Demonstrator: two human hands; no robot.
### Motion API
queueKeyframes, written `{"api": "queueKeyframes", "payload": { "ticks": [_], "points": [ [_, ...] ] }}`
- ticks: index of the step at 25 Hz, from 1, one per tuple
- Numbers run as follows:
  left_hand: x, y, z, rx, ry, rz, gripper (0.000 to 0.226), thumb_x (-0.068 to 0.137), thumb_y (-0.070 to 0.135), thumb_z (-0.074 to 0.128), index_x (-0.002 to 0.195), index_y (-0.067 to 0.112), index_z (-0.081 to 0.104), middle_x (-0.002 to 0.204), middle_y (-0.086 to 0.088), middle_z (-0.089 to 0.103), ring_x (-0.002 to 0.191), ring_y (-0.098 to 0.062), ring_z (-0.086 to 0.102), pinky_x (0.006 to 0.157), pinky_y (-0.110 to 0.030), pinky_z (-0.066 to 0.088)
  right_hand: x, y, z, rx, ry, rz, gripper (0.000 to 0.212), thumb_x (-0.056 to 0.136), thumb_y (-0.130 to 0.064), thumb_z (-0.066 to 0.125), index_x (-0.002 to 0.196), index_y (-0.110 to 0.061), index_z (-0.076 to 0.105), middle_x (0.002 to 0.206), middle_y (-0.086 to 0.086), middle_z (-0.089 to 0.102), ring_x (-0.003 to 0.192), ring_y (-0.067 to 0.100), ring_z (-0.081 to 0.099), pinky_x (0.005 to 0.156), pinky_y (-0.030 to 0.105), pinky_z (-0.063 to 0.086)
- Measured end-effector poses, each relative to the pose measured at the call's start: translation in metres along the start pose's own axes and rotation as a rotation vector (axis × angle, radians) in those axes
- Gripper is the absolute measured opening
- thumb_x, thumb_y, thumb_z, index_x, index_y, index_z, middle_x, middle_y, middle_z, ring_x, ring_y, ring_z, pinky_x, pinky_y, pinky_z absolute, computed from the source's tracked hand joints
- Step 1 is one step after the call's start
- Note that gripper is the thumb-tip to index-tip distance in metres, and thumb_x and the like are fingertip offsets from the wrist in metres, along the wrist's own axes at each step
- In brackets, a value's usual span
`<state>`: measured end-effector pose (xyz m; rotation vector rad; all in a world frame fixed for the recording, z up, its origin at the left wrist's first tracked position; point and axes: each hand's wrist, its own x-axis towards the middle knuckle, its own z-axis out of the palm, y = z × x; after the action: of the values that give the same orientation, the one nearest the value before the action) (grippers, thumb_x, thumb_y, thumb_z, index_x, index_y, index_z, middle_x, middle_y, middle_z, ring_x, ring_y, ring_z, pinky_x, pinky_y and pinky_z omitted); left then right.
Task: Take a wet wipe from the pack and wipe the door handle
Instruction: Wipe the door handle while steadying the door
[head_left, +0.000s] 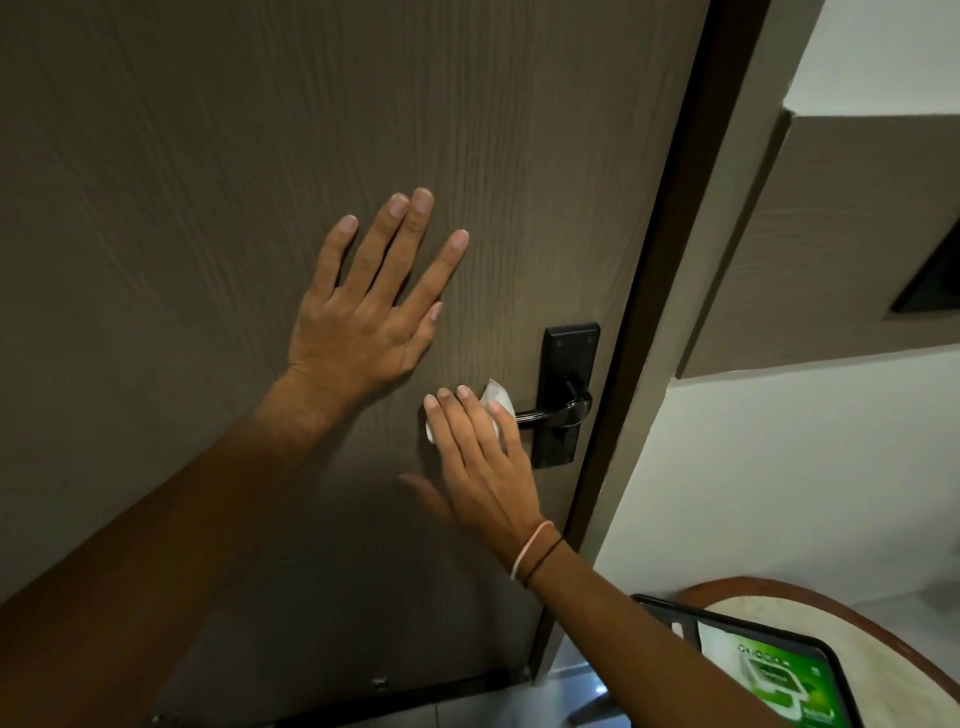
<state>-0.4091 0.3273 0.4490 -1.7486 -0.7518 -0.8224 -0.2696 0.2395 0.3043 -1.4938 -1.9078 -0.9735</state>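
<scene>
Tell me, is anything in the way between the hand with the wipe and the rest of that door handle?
Nothing visible blocks it. The right hand already presses the white wet wipe on the free end of the black door handle. The lever's remaining length toward the backplate lies bare. The left hand rests flat on the door, above and clear.

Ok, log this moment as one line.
left hand flat on door | right hand pressing wipe on handle | pack on tray

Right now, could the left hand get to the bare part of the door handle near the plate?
Probably yes. The left hand lies flat on the door, up and left of the handle. The right hand with the wipe covers only the free end.
</scene>
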Motion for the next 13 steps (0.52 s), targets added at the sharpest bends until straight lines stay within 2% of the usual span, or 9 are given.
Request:
{"api": "queueKeyframes", "payload": {
  "ticks": [3,6,8,9,10,12,13],
  "points": [
    [0.0,0.0,0.001,0.009,0.02,0.008,0.06,0.105,0.04,0.043,0.16,0.019,0.03,0.159,-0.021,0.037,0.148,-0.033,0.031,0.119,-0.052,0.023,-0.009,0.012,0.009,-0.067,0.064,-0.096,0.082,0.097,-0.057,0.048,0.153,-0.005,0.018,0.159,0.013,0.027,0.153,0.027,0.011,0.127,0.042,-0.002],
    [0.0,-0.001,0.0,0.008,0.02,0.016,0.06,0.106,0.039,0.042,0.16,0.019,0.029,0.159,-0.022,0.037,0.148,-0.033,0.033,0.118,-0.052,0.024,-0.024,0.032,0.011,-0.032,0.033,-0.199,0.081,0.096,-0.05,0.055,0.153,-0.006,0.017,0.16,0.013,0.026,0.156,0.025,-0.007,0.128,0.04,0.001],
    [0.0,0.001,0.0,0.008,0.027,0.013,0.06,0.106,0.039,0.042,0.16,0.019,0.029,0.16,-0.022,0.036,0.148,-0.034,0.033,0.118,-0.053,0.026,-0.039,0.05,0.011,-0.037,0.012,-0.158,0.082,0.095,-0.051,0.056,0.153,-0.007,0.018,0.157,0.012,0.028,0.156,0.024,-0.01,0.124,0.041,0.015],
    [-0.001,0.001,0.0,0.009,0.031,0.008,0.06,0.105,0.039,0.042,0.16,0.018,0.029,0.16,-0.022,0.036,0.148,-0.034,0.034,0.118,-0.053,0.027,-0.046,0.061,0.009,-0.049,0.011,-0.108,0.084,0.095,-0.054,0.054,0.154,-0.007,0.016,0.161,0.013,0.022,0.156,0.025,-0.009,0.122,0.042,0.019],
    [-0.001,0.001,0.0,0.01,0.032,0.004,0.06,0.105,0.038,0.043,0.16,0.018,0.03,0.16,-0.022,0.036,0.148,-0.034,0.035,0.118,-0.054,0.028,-0.052,0.072,0.006,-0.048,0.01,-0.051,0.086,0.096,-0.056,0.049,0.156,-0.007,0.011,0.166,0.014,0.011,0.156,0.026,-0.008,0.124,0.043,0.017],
    [-0.001,0.002,0.001,0.017,0.041,0.005,0.06,0.105,0.038,0.043,0.16,0.018,0.03,0.159,-0.022,0.036,0.147,-0.035,0.036,0.117,-0.054,0.029,-0.059,0.091,0.0,0.01,-0.009,0.052,0.092,0.097,-0.063,0.039,0.159,-0.008,-0.001,0.169,0.011,-0.011,0.157,0.027,-0.007,0.128,0.042,0.004],
    [-0.001,0.002,0.001,0.018,0.046,0.006,0.06,0.105,0.038,0.043,0.16,0.018,0.03,0.159,-0.022,0.036,0.147,-0.035,0.037,0.117,-0.054,0.03,-0.059,0.097,-0.003,0.061,-0.025,0.085,0.095,0.095,-0.066,0.038,0.159,-0.009,-0.004,0.169,0.009,-0.015,0.157,0.026,-0.007,0.128,0.041,0.0]
  ]
}}
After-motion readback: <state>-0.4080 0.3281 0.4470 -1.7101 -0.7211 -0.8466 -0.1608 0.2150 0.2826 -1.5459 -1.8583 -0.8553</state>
